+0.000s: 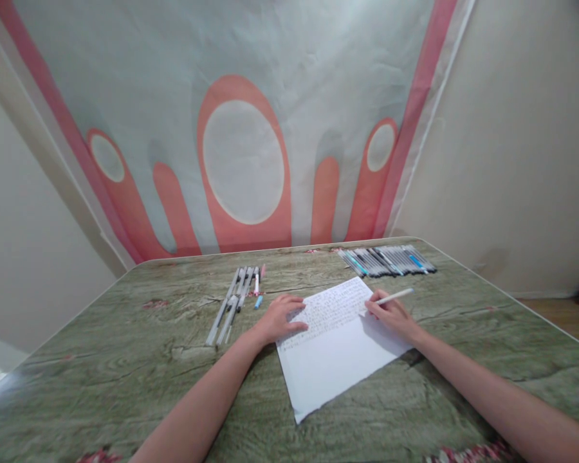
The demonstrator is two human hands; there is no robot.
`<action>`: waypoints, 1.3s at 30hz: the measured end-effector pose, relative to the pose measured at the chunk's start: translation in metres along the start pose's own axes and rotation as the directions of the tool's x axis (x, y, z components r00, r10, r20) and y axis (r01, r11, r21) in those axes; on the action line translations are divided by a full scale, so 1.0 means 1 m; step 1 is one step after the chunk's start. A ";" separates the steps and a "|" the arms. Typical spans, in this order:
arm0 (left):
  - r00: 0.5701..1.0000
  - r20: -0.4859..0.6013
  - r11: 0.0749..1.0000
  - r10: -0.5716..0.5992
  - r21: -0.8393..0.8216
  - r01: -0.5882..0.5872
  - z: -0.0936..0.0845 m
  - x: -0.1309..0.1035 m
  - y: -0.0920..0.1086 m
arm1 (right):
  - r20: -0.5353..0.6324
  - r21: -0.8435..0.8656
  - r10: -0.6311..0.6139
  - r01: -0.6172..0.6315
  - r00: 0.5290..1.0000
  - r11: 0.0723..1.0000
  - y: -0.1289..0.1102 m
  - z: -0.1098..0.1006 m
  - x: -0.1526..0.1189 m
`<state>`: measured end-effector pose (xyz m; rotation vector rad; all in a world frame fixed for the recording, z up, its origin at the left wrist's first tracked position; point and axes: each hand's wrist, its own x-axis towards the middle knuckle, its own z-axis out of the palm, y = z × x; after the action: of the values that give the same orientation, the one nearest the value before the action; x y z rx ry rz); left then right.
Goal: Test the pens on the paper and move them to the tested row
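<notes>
Forearms flank paper under left fingers, white pen in right fingers

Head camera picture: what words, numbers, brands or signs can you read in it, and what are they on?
None can be read.
Paper: rows of handwriting, too small and blurred to read.
Held white pen: no lettering can be made out.
Pens at the left and row of pens at the right: any labels are too small to tell.
Wall sheet: shapes, no letters visible.
</notes>
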<state>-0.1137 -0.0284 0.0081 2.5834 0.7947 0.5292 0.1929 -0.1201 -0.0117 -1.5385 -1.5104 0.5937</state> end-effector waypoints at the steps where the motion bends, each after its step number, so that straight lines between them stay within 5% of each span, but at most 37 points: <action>1: 1.000 -0.001 1.000 -0.002 0.000 0.002 0.000 0.000 0.000 | -0.010 -0.031 -0.008 0.007 1.000 0.999 0.001 0.000 0.000; 25: 1.000 -0.016 1.000 -0.012 -0.018 0.012 0.000 0.001 0.000 | -0.024 -0.095 -0.115 0.112 0.993 0.989 -0.001 0.003 0.000; 39: 1.000 -0.017 0.999 -0.025 -0.023 0.025 0.001 0.000 -0.001 | -0.079 -0.034 0.042 -0.044 0.996 0.998 -0.003 0.000 0.000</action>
<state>-0.1137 -0.0277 0.0066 2.5485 0.8208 0.5508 0.1911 -0.1201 -0.0093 -1.6072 -1.4387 0.5268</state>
